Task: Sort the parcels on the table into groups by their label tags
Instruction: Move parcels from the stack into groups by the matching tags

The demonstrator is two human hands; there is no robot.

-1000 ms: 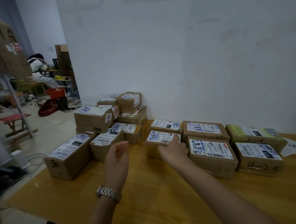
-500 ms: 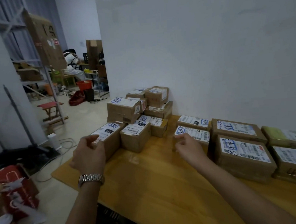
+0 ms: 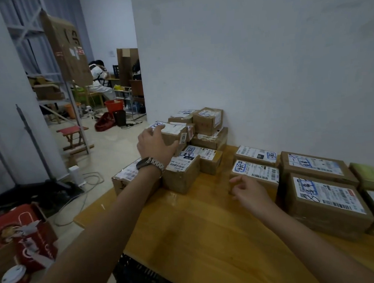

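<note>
One box [image 3: 174, 131], atop the left stack [image 3: 207, 138] on the table [image 3: 209, 227], is now gripped by the left hand [image 3: 155, 143], just raised from lower down, so its sorting likely begins; right hand [image 3: 248, 190] loosely curled, empty

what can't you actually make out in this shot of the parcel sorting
All in the head view:
1. long parcel: its label is mostly covered by the left forearm.
2. top parcel: its blue tag is partly under the left hand gripping it.
3. green parcel: cut off by the right edge.
4. Handwritten tags: too blurred and small to read, so the groups cannot be told.
</note>
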